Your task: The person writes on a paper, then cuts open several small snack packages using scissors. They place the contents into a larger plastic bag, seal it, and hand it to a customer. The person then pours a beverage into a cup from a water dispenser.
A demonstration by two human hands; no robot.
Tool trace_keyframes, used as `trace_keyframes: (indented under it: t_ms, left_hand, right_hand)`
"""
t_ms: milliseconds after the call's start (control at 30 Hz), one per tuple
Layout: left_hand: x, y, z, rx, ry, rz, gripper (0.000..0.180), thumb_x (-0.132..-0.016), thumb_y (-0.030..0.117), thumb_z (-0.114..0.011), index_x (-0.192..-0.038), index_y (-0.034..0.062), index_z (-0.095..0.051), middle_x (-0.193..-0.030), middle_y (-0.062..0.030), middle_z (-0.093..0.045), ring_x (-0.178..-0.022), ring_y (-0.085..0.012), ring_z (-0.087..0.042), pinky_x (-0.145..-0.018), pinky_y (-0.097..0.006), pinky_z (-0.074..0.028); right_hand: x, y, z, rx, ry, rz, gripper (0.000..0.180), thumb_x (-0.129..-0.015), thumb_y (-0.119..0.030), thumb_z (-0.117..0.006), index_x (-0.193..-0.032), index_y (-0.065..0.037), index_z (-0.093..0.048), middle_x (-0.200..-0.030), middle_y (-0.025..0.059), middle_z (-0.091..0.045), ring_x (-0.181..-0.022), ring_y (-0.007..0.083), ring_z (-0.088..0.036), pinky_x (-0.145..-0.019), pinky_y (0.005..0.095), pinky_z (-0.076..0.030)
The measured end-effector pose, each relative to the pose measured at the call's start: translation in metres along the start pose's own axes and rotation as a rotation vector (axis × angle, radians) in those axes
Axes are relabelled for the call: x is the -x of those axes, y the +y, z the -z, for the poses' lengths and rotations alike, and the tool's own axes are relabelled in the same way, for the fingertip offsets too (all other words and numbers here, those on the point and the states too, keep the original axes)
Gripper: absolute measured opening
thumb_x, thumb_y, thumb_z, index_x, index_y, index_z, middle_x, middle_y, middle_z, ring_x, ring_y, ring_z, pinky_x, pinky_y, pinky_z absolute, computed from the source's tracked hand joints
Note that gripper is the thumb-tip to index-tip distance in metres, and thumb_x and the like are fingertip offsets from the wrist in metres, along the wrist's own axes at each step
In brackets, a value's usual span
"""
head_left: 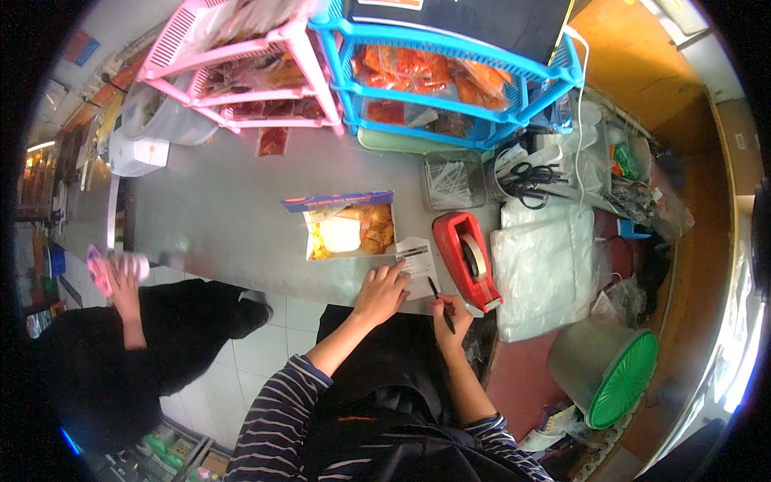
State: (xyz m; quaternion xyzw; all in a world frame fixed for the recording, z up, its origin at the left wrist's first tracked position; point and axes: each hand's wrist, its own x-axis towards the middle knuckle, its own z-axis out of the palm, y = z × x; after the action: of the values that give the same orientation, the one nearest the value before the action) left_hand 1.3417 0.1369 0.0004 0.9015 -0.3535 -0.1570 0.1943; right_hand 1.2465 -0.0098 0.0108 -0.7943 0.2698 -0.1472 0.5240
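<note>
A small white printed slip [416, 267] lies on the metal counter, close to its front edge. My left hand [381, 294] rests on the slip's left side, fingers stretched out and holding nothing. In my right hand [451, 323] is a black pen [448, 318], its upper end pointing toward the slip's lower right part. Just left of the slip stands an open food box [351, 259] with a purple lid flap. Inside it are white rice [340, 234], brown fried pieces [377, 230] and something yellow. A red tape dispenser [454, 234] stands right of the slip.
Pink [277, 112] and blue [450, 133] racks of packets stand at the back. Scissors [532, 178] stick out of a holder beside a clear tray [454, 183]. Clear plastic bags [542, 269] lie at right, above a green-lidded tub [626, 377]. Another person's hand [120, 281] holds something pink at left.
</note>
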Motion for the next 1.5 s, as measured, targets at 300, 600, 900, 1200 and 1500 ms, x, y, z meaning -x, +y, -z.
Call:
trace_keyframes:
  t_ms: [300,600,900,1200,1500]
  left_hand:
    - [-0.037,-0.051,0.15,-0.247,0.639,0.145,0.037,-0.079,0.023,-0.062,-0.112,0.0094,-0.058,-0.127,-0.0077,-0.047,-0.097,-0.0241,-0.052,-0.085,-0.044,-0.041]
    - [0.028,-0.121,0.178,0.108,0.158,0.291,0.025,-0.087,0.023,-0.05,-0.082,0.0003,-0.059,-0.07,-0.0186,-0.062,-0.058,-0.0326,-0.062,-0.055,-0.044,-0.051]
    - [0.074,-0.114,0.217,0.645,-0.607,0.217,0.022,-0.086,0.027,-0.058,-0.085,0.0055,-0.06,-0.065,-0.0048,-0.063,-0.056,-0.0161,-0.061,-0.056,-0.033,-0.049]
    - [0.059,-0.167,0.197,0.189,-0.239,-0.755,0.049,-0.061,0.029,-0.076,-0.098,0.0047,-0.055,-0.107,-0.0136,-0.055,-0.104,-0.0295,-0.053,-0.09,-0.041,-0.043]
    - [0.047,-0.188,0.213,0.41,-0.345,-0.487,0.052,-0.059,0.035,-0.079,-0.097,0.0041,-0.062,-0.089,-0.008,-0.058,-0.077,-0.0244,-0.061,-0.07,-0.033,-0.05]
  right_hand:
    - [-0.075,-0.072,0.027,0.224,0.323,-0.003,0.004,-0.076,-0.003,-0.056,-0.075,-0.001,-0.059,-0.058,0.0076,-0.058,-0.058,0.0116,-0.055,-0.058,0.0251,-0.046]
    - [-0.111,-0.157,-0.017,0.754,0.264,-0.018,0.068,-0.054,-0.02,-0.079,-0.114,-0.011,-0.05,-0.116,0.0143,-0.045,-0.112,0.0328,-0.04,-0.09,0.0484,-0.034]
    - [-0.019,-0.138,-0.128,0.356,-1.031,0.109,0.061,-0.062,-0.039,-0.075,-0.109,-0.004,-0.057,-0.097,0.0183,-0.059,-0.099,0.0325,-0.055,-0.087,0.0421,-0.044]
    - [-0.006,-0.172,-0.086,0.567,-1.004,0.39,0.057,-0.067,-0.043,-0.072,-0.104,-0.006,-0.047,-0.076,0.0171,-0.061,-0.078,0.0368,-0.061,-0.072,0.0454,-0.048]
    - [0.008,-0.134,-0.066,0.124,-1.063,-0.065,0.074,-0.055,-0.045,-0.082,-0.112,-0.004,-0.057,-0.074,0.0142,-0.065,-0.069,0.0253,-0.065,-0.066,0.0326,-0.051]
